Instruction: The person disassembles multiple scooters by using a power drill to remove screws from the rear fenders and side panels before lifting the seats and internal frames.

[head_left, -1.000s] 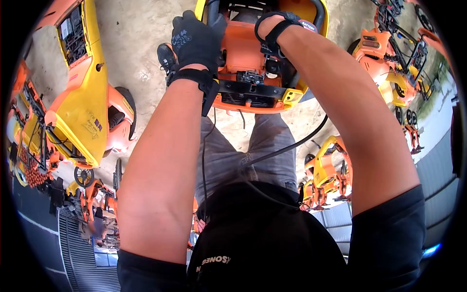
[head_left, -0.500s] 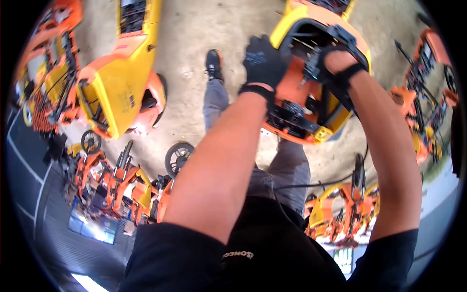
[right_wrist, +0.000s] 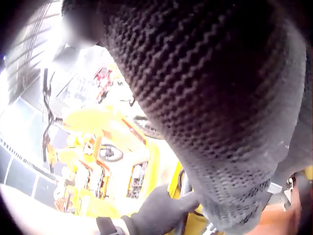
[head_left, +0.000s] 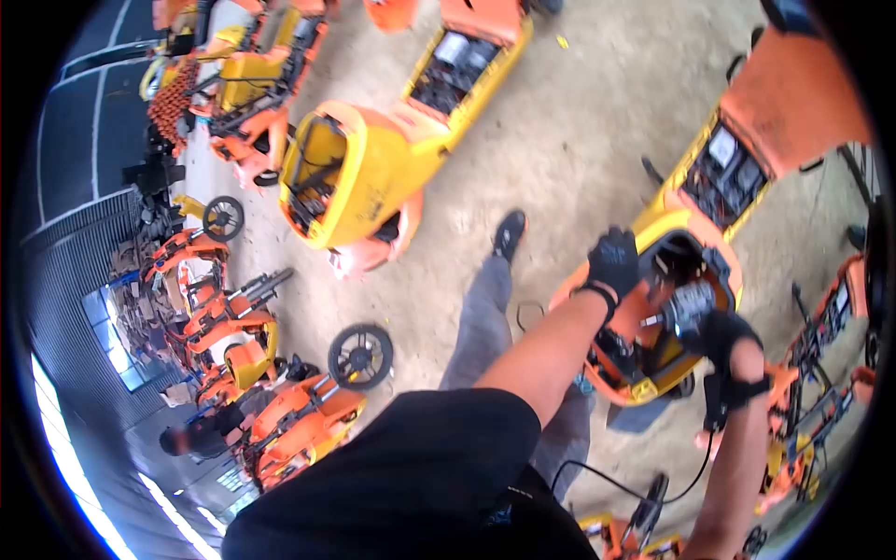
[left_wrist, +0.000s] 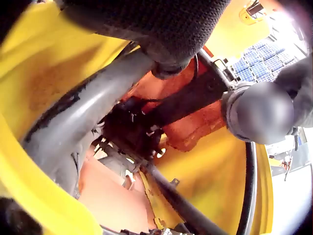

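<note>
My gloved left hand (head_left: 613, 264) grips the rim of an orange-and-yellow scooter body (head_left: 639, 390), at its left side. In the left wrist view, that hand's black knit glove (left_wrist: 161, 29) lies over the upper end of a scuffed black tube (left_wrist: 93, 107) inside the yellow shell. Held in my gloved right hand (head_left: 728, 341) is a grey power drill (head_left: 689, 306). Its thin metal tip points left across the open shell. In the right wrist view, the right glove (right_wrist: 210, 103) fills much of the picture and hides most of the drill.
Another yellow-and-orange scooter body (head_left: 373, 182) stands to the left. Several stripped scooters stand around, and a loose wheel (head_left: 360, 357) is near my left side. A black cable (head_left: 607, 478) hangs from my right wrist. Further back on the left is a person (head_left: 210, 431).
The head view has turned, so the scooter body appears farther right and lower. My right hand has come back toward the shell's right side with the drill, which now shows clearly. The left hand stays at the rim.
</note>
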Demonstrator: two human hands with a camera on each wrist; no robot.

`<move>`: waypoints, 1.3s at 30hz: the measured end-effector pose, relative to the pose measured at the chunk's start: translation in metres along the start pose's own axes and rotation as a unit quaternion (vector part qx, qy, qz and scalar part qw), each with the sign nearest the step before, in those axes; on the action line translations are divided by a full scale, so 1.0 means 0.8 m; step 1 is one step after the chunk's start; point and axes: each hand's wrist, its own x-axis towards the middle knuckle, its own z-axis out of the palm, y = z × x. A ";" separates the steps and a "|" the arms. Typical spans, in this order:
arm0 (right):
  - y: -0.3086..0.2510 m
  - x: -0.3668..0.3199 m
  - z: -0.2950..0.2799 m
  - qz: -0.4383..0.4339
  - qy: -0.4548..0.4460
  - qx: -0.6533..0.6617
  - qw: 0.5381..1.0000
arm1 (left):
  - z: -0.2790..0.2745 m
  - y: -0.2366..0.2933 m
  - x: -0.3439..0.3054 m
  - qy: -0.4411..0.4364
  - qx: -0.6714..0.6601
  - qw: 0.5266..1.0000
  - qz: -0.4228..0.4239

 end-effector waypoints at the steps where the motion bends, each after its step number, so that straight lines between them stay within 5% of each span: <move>1: -0.017 -0.027 -0.012 -0.003 0.012 0.001 1.000 | -0.012 0.006 0.002 -0.058 0.021 0.998 -0.024; 7: -0.059 -0.136 0.017 0.095 0.106 0.159 0.977 | -0.071 0.000 0.020 -0.220 -0.059 0.973 -0.023; 13: -0.059 -0.187 0.104 0.116 0.165 0.320 0.926 | -0.106 -0.032 -0.007 -0.247 -0.227 0.939 -0.075; 14: -0.049 -0.185 0.129 0.119 0.121 0.454 0.874 | -0.114 -0.039 -0.024 -0.244 -0.297 0.922 -0.042; 17: -0.060 -0.203 0.146 0.117 0.123 0.458 0.873 | -0.128 -0.045 -0.079 -0.351 -0.532 0.766 -0.088; 19: -0.056 -0.203 0.170 0.086 0.191 0.444 0.871 | -0.160 -0.031 -0.117 -0.398 -0.578 0.704 -0.106; 23: -0.091 -0.235 0.147 0.015 0.227 0.506 0.832 | -0.180 -0.012 -0.163 -0.434 -0.613 0.643 -0.150; 25: -0.105 -0.252 0.137 0.029 0.246 0.518 0.819 | -0.200 0.013 -0.180 -0.410 -0.614 0.663 -0.125; 27: -0.143 -0.293 0.093 0.079 0.242 0.488 0.835 | -0.197 0.009 -0.177 -0.450 -0.654 0.589 -0.151; 33: -0.140 -0.299 0.126 0.088 0.271 0.479 0.830 | -0.253 0.051 -0.201 -0.485 -0.633 0.591 -0.119; 35: -0.141 -0.299 0.136 0.098 0.296 0.454 0.835 | -0.263 0.065 -0.210 -0.476 -0.561 0.666 -0.127; 36: -0.147 -0.304 0.137 0.099 0.300 0.455 0.833 | -0.258 0.064 -0.212 -0.478 -0.559 0.666 -0.123; 38: -0.166 -0.318 0.131 0.118 0.295 0.459 0.830 | -0.242 0.056 -0.213 -0.474 -0.442 0.761 -0.007; 39: -0.173 -0.324 0.129 0.119 0.299 0.460 0.827 | -0.240 0.056 -0.214 -0.476 -0.440 0.761 -0.003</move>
